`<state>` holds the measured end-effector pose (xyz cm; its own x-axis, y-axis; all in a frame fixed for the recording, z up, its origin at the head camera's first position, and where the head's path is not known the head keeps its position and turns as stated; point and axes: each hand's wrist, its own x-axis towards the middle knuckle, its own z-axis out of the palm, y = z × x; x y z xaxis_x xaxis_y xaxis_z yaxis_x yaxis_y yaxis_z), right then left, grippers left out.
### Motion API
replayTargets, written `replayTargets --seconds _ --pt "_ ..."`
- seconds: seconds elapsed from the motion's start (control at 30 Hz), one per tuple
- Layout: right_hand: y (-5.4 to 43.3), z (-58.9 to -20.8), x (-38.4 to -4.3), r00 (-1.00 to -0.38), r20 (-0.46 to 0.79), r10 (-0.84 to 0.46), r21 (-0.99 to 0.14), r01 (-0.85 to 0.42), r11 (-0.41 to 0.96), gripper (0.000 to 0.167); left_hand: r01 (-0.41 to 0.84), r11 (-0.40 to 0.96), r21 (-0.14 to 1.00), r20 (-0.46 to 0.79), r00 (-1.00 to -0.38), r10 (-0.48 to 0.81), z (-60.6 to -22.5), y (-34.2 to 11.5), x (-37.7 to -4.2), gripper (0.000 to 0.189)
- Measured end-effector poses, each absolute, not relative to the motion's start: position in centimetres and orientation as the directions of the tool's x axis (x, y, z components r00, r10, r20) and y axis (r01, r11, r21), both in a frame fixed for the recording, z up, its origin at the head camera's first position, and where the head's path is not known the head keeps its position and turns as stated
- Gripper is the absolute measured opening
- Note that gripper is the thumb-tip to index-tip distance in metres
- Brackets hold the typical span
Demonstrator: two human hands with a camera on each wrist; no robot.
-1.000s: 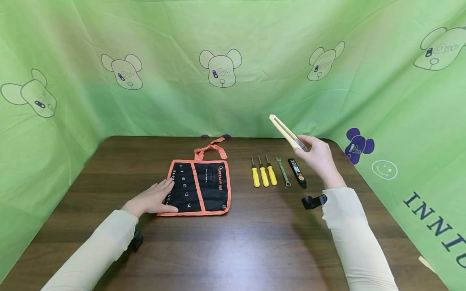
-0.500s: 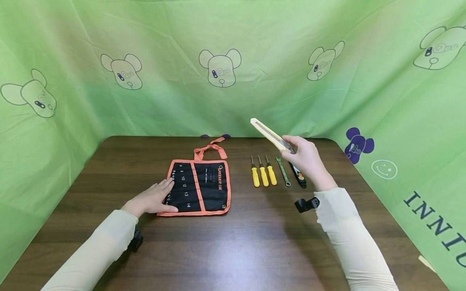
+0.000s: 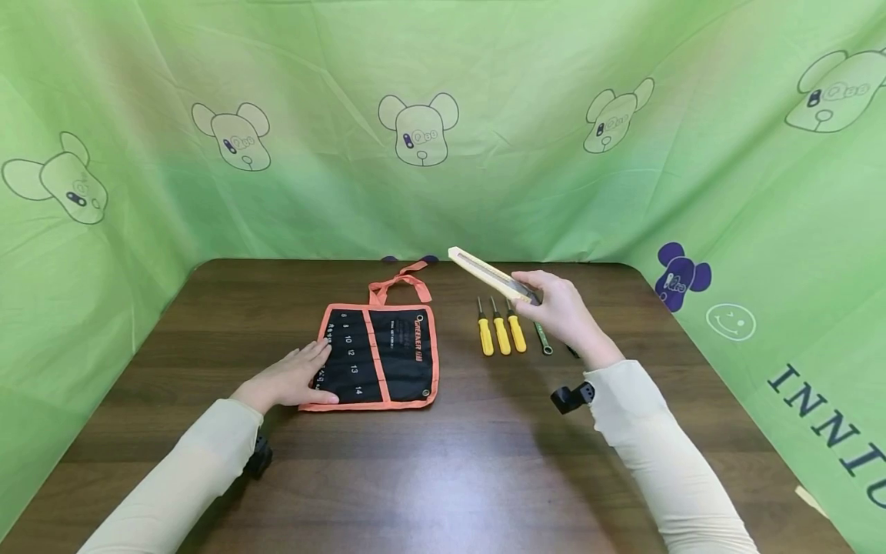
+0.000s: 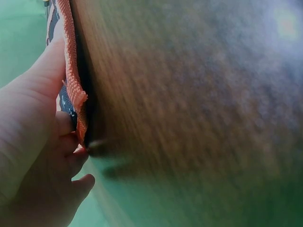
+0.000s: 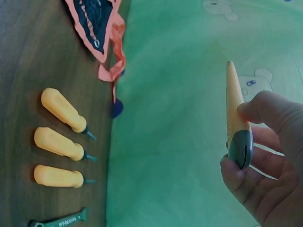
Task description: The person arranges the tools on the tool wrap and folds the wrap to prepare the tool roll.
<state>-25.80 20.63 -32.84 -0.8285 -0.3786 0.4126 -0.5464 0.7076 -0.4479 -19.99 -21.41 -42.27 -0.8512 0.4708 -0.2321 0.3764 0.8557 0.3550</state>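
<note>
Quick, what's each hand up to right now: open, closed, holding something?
Left hand: open, resting on the black tool pouch.
Right hand: closed, holding the yellow utility knife in the air.

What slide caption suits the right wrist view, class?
Right hand holds a utility knife; three yellow-handled screwdrivers, a combination wrench and tool pouch lie on a table.

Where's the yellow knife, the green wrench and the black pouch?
Yellow knife [image 3: 488, 275], head view: middle of its body.
Green wrench [image 5: 64, 221], right wrist view: its shaft.
Black pouch [image 3: 377, 358], head view: orange strip down its middle.
</note>
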Motion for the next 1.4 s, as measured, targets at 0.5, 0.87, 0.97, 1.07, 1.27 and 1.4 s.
replayTargets --seconds 0.5,0.87,0.97,1.07,1.27,1.4 --pt "18.6 -34.8 -24.9 -0.812 0.338 -0.475 -0.544 -0.581 0.606 0.037 0.373 0.855 0.361 -0.226 -0.854 0.468 -42.2 -21.4 -19.9 0.096" --pt "17.4 -37.1 -24.2 -0.796 0.25 -0.552 -0.522 -0.591 0.615 0.04 0.378 0.857 0.351 -0.232 -0.851 0.471 -42.4 -21.4 -20.0 0.097" --pt "17.0 -37.7 -24.0 -0.786 0.224 -0.576 -0.519 -0.596 0.613 0.041 0.381 0.855 0.352 -0.229 -0.85 0.474 -42.5 -21.4 -20.1 0.097" --pt "16.8 -38.3 -23.9 -0.774 0.198 -0.601 -0.523 -0.602 0.603 0.041 0.371 0.86 0.351 -0.239 -0.852 0.465 -42.4 -21.3 -20.1 0.097" --pt "16.3 -39.4 -23.5 -0.746 0.145 -0.65 -0.537 -0.611 0.581 0.041 0.368 0.861 0.352 -0.244 -0.851 0.464 -42.3 -21.2 -20.0 0.097" --pt "16.0 -39.8 -23.1 -0.739 0.088 -0.668 -0.554 -0.594 0.584 0.039 0.374 0.86 0.348 -0.242 -0.85 0.468 -42.3 -21.2 -20.0 0.097"
